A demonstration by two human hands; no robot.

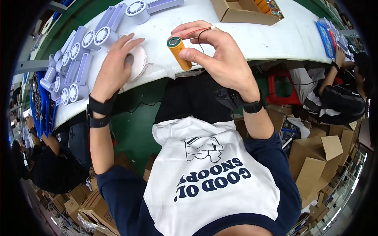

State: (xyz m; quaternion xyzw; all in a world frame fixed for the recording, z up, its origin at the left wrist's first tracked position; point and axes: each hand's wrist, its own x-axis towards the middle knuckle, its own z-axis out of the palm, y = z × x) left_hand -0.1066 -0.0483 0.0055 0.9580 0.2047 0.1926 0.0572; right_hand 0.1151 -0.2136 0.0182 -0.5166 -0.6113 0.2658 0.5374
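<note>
Head view of a worker at a white desk: the grip of the right hand pinches an orange cylindrical cell between thumb and fingers, holding it tilted over the near edge, its dark green end uppermost. A red lead runs from that end and a black lead loops beside the fingers; the wiring, I judge, is already attached, while the cell itself is not yet set down. The right wrist is raised, palm turned inward, forearm entering from the lower right. Alongside, the left hand lies back upward with fingers loosely spread toward the far side, its inner edge over a white disc; whether the thumb presses it, I cannot tell. Farther out, lavender housings crowd the left end, well apart from the cell, and an open carton at the far edge holds more orange cells, seemingly awaiting handling.
</note>
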